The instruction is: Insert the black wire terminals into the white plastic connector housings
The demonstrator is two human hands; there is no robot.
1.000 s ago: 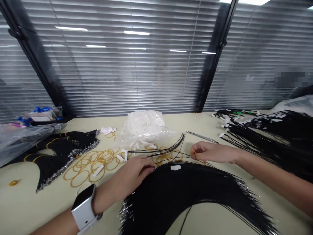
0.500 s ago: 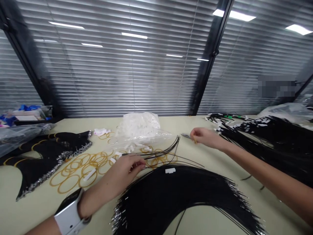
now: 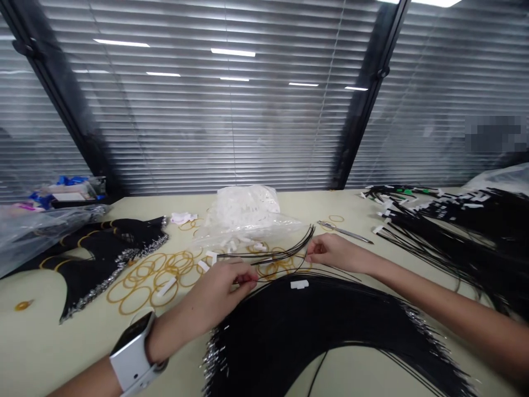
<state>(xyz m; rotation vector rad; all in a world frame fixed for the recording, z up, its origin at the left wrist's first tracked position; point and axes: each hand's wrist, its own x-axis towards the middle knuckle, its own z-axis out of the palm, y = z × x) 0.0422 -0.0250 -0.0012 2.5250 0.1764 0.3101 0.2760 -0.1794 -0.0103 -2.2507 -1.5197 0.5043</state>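
The black wire bundle [image 3: 322, 314] lies just nearside of the fingers; left hand [image 3: 225, 286] and right hand [image 3: 334, 252] have fingertips drawn close, loose wires [image 3: 285, 255] between; whether either grips a strand, I can't tell.

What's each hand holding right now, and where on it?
The left hand seems to pinch a thin black wire, exact spot unclear. Whether the right hand holds anything cannot be told.
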